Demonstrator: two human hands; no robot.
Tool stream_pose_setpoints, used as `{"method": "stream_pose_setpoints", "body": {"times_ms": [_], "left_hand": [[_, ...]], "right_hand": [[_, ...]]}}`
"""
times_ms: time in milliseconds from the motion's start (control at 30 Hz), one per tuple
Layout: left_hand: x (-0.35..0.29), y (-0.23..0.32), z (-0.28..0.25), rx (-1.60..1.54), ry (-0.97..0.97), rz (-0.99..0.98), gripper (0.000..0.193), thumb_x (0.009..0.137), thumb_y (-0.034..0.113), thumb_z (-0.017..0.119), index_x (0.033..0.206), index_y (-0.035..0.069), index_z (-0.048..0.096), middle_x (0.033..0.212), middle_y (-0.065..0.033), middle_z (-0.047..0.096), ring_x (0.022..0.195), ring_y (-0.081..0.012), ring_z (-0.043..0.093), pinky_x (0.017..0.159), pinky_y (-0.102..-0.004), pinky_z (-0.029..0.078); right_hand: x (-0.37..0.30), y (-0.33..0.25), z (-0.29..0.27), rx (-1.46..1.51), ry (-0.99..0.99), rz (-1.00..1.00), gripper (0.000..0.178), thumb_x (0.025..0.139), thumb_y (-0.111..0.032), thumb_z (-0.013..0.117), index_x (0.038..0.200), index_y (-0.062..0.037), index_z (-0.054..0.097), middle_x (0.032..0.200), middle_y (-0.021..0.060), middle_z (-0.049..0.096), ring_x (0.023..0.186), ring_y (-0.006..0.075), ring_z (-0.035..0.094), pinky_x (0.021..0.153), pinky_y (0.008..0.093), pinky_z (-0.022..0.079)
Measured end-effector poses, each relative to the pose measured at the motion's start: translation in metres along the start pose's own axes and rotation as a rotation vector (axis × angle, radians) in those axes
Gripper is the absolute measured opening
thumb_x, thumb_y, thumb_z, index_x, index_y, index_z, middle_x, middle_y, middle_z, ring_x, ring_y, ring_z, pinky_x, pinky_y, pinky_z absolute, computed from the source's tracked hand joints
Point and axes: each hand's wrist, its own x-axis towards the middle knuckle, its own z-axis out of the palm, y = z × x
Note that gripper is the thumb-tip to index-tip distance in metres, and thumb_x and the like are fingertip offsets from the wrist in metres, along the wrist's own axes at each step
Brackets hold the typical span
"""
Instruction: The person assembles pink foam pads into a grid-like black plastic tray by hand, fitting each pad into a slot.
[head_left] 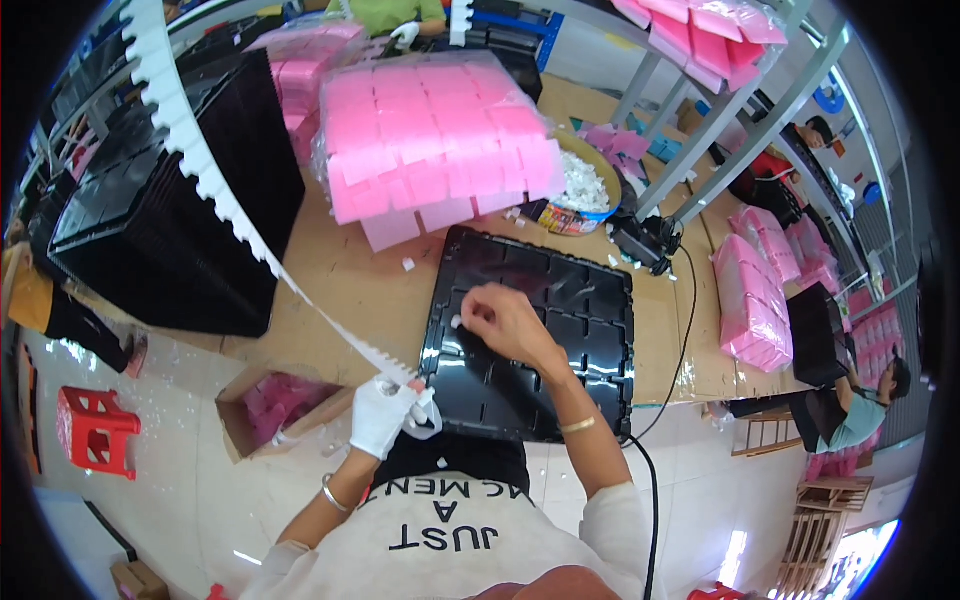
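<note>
My left hand point(380, 418), in a white glove, is closed on the lower end of a long white notched strip point(215, 190), which runs up past the left side of the view. A loop of the strip hangs beside that hand. Before me a black plastic tray point(590, 385), divided into shallow compartments, lies flat on the table. My bare right hand point(510, 325) is over the tray's left part with its fingers curled together. A small white piece point(456, 321) shows right beside its fingertips; whether the fingers grip anything is hidden.
Tall stacks of black trays point(200, 220) stand on the left. Beyond my tray sit a wrapped pink bundle point(430, 130), a tub of white bits point(585, 190) and a black adapter point(645, 245) with cables. Below the edge are a cardboard box point(240, 425) and a red stool point(98, 432). Co-workers are nearby.
</note>
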Motion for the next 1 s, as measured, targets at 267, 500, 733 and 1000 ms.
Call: {"method": "stream_pose_setpoints", "body": {"times_ms": [267,500,733,1000], "left_hand": [[-0.022,0.022,0.022,0.104,0.002,0.107,0.014,0.094,0.008,0.073,0.101,-0.004,0.072,0.076,-0.0077,0.072,0.054,-0.0098,0.063,0.046,-0.0231,0.047],[-0.040,0.028,0.027,0.124,-0.086,0.060,0.018,0.095,0.012,0.073,0.101,-0.005,0.071,0.075,-0.0090,0.072,0.056,-0.0109,0.066,0.046,-0.0237,0.049],[-0.050,0.044,0.020,0.210,-0.025,0.043,0.021,0.099,0.018,0.069,0.102,-0.002,0.071,0.076,-0.0071,0.071,0.053,-0.0101,0.062,0.046,-0.0237,0.047],[-0.036,-0.003,-0.032,0.328,0.212,0.194,0.018,0.099,0.016,0.067,0.104,-0.001,0.071,0.075,-0.0030,0.069,0.052,-0.0054,0.053,0.044,-0.0237,0.039]], "right_hand": [[-0.100,-0.068,0.023,0.295,-0.092,0.268,0.014,0.090,-0.009,0.073,0.099,0.0010,0.067,0.082,0.0056,0.071,0.071,0.0115,0.066,0.067,0.0259,0.054],[-0.104,-0.075,0.024,0.245,-0.074,0.207,0.013,0.091,-0.010,0.073,0.097,0.0006,0.070,0.079,0.0049,0.069,0.067,0.0100,0.061,0.064,0.0250,0.051],[-0.102,-0.085,0.024,0.217,-0.099,0.110,0.013,0.089,-0.012,0.071,0.092,0.0010,0.069,0.075,0.0048,0.066,0.063,0.0099,0.057,0.059,0.0252,0.047],[-0.072,-0.051,0.011,-0.055,-0.268,0.065,0.009,0.085,-0.010,0.067,0.083,-0.0008,0.067,0.068,0.0091,0.065,0.058,0.0207,0.062,0.059,0.0316,0.049]]}}
